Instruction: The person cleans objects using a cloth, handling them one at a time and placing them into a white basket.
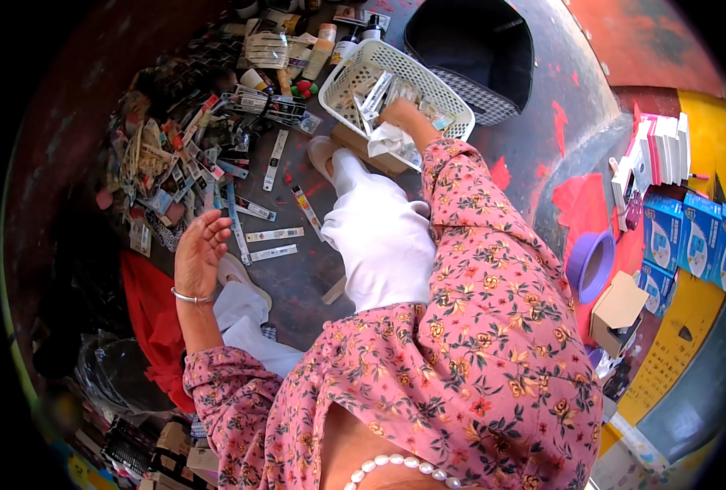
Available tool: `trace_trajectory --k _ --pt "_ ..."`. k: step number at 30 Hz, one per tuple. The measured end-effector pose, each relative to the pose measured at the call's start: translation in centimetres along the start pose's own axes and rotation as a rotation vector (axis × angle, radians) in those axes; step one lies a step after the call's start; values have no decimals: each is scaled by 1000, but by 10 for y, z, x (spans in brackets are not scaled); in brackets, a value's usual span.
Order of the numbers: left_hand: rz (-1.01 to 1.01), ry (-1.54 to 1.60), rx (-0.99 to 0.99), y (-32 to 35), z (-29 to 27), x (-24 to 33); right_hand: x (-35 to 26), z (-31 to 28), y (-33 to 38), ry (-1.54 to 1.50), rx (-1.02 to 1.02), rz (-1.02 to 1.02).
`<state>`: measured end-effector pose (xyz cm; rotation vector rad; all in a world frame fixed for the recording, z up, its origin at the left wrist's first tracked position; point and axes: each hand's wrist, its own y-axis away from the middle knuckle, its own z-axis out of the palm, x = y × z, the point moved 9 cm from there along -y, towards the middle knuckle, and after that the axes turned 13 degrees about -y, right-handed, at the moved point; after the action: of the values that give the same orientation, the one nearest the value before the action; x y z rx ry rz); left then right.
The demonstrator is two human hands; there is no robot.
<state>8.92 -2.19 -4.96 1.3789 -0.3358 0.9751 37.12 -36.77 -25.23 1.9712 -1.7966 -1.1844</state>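
Note:
My right hand (pixel 404 117) reaches into a white perforated plastic basket (pixel 348 67). Its fingertips are hidden among small packets (pixel 376 95) in clear and white wrapping. A crumpled white tissue or wrapper (pixel 390 140) lies against the underside of this hand; whether it is gripped cannot be made out. The basket rests partly over a brown cardboard box (pixel 389 163). My left hand (pixel 200 255), with a silver bangle at the wrist, hovers above the floor, holding nothing, its fingers loosely bent and apart. Near it lie several slim labelled packets (pixel 274 235).
A large heap of small packets (pixel 163 163) spreads at the left. Bottles and tubes (pixel 320 51) stand beyond. Behind the basket sits an open black case (pixel 469 49). White boxes (pixel 665 151), blue boxes (pixel 663 231) and a purple ring-shaped container (pixel 590 265) are at the right.

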Motion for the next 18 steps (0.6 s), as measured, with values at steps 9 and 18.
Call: trace_trajectory --k 9,18 --pt "12 60 -67 2 4 -7 10 -59 118 -1506 113 247" --pt "261 488 -348 2 60 44 -364 6 257 -517 -253 -1058"
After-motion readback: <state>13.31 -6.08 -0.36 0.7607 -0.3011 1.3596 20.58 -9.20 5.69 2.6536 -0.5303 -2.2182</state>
